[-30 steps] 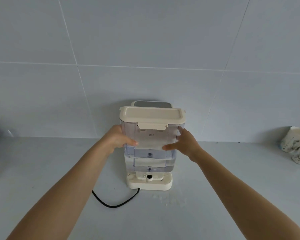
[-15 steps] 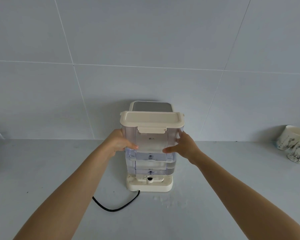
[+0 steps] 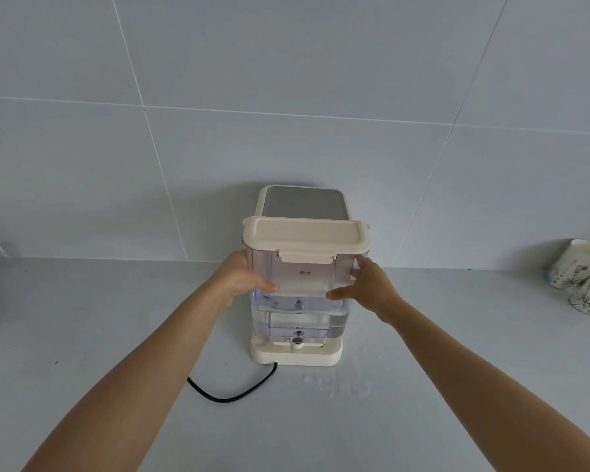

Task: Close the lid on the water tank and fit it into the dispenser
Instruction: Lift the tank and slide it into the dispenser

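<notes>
A clear water tank (image 3: 304, 281) with a cream lid (image 3: 305, 235) lying flat on top stands upright over the cream dispenser base (image 3: 297, 354). Its bottom sits low, right above the base. The dispenser's body with a grey top panel (image 3: 302, 201) rises just behind the tank. My left hand (image 3: 241, 279) grips the tank's left side with the thumb across its front. On the opposite side my right hand (image 3: 365, 287) holds it the same way. Some water shows in the tank's lower part.
A black power cord (image 3: 232, 391) curls from the base onto the grey counter toward me. Water drops (image 3: 331, 383) lie on the counter right of the cord. Patterned white cups (image 3: 579, 274) sit at the far right by the tiled wall.
Both hands have lowered the tank toward the base, so more of the dispenser's grey top shows behind the lid. The grip on both sides is unchanged.
</notes>
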`<action>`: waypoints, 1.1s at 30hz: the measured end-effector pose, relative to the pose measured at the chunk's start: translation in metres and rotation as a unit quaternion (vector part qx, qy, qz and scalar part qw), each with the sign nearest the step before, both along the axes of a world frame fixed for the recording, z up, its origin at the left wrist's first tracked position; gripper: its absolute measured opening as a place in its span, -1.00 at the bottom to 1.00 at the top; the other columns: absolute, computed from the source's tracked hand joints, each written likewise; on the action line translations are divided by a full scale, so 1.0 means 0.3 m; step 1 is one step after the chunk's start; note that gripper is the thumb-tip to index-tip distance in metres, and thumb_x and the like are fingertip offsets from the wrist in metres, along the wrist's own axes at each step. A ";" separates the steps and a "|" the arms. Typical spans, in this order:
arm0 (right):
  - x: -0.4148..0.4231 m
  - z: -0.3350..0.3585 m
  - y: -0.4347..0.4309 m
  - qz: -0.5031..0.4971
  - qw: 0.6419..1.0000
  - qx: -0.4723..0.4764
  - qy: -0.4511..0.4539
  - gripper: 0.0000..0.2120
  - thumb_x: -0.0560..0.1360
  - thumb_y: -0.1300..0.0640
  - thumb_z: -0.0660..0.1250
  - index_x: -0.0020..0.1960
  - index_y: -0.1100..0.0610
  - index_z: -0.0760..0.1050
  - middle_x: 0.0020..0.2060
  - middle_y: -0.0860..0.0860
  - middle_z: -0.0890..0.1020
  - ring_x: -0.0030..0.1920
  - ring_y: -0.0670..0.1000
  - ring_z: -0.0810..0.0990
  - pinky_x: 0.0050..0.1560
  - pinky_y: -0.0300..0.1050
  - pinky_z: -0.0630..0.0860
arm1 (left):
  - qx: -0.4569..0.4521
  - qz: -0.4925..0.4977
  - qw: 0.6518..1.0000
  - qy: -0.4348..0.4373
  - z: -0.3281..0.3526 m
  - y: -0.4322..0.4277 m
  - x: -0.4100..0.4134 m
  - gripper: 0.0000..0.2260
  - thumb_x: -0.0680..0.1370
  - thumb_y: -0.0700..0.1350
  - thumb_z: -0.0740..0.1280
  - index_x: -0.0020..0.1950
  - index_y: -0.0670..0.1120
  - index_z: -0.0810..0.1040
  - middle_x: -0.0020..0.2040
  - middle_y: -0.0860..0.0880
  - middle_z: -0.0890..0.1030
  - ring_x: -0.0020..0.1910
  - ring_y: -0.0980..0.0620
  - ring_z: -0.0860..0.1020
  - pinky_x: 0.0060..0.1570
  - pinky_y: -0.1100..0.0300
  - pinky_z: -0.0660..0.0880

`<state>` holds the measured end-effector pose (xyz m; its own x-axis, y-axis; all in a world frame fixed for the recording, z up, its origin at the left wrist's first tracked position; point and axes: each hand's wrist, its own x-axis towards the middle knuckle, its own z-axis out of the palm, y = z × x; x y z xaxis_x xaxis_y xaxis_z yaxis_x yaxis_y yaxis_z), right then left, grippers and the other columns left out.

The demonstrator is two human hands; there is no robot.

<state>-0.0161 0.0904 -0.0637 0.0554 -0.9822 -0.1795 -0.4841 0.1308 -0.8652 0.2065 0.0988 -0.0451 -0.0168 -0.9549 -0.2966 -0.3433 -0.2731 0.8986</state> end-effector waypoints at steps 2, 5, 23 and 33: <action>0.001 -0.007 0.000 0.002 1.000 -0.001 0.000 -0.17 0.14 0.26 0.57 0.32 0.08 0.28 0.19 0.05 0.54 0.23 0.13 0.47 0.26 0.07 0.42 | -0.001 0.000 1.000 -0.003 -0.010 -0.003 0.001 -0.55 0.27 -0.42 0.47 0.12 -0.17 0.57 0.07 -0.09 0.62 -0.02 0.01 0.53 -0.02 0.21 0.40; 0.000 -0.021 0.002 0.003 1.000 0.000 0.004 -0.17 0.15 0.25 0.57 0.32 0.09 0.26 0.21 0.05 0.52 0.24 0.14 0.46 0.24 0.06 0.41 | 0.003 0.002 1.000 -0.007 -0.030 -0.008 0.001 -0.54 0.26 -0.41 0.49 0.13 -0.18 0.55 -0.02 -0.06 0.61 -0.03 -0.01 0.54 -0.02 0.19 0.43; -0.004 -0.100 0.004 -0.011 1.000 0.019 0.003 -0.14 0.13 0.23 0.58 0.34 0.09 0.24 0.24 0.06 0.50 0.26 0.14 0.44 0.21 0.03 0.42 | -0.008 -0.014 0.999 -0.043 -0.114 -0.012 0.015 -0.50 0.21 -0.31 0.54 0.09 -0.03 0.52 0.11 -0.04 0.61 0.18 -0.08 0.53 0.27 0.01 0.42; -0.005 -0.113 0.011 -0.006 1.000 0.016 0.002 -0.14 0.17 0.24 0.56 0.36 0.08 0.21 0.25 0.08 0.50 0.27 0.15 0.44 0.23 0.04 0.42 | -0.025 -0.050 0.996 -0.066 -0.127 -0.003 0.028 -0.55 0.26 -0.23 0.54 0.03 0.11 0.49 0.07 0.02 0.60 0.17 -0.04 0.53 0.27 0.05 0.41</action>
<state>-0.0176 0.0936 -0.0976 0.0423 -0.9766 -0.2107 -0.4858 0.1642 -0.8585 0.2148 0.0979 -0.0832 -0.0769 -0.9638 -0.2552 -0.4836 -0.1877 0.8549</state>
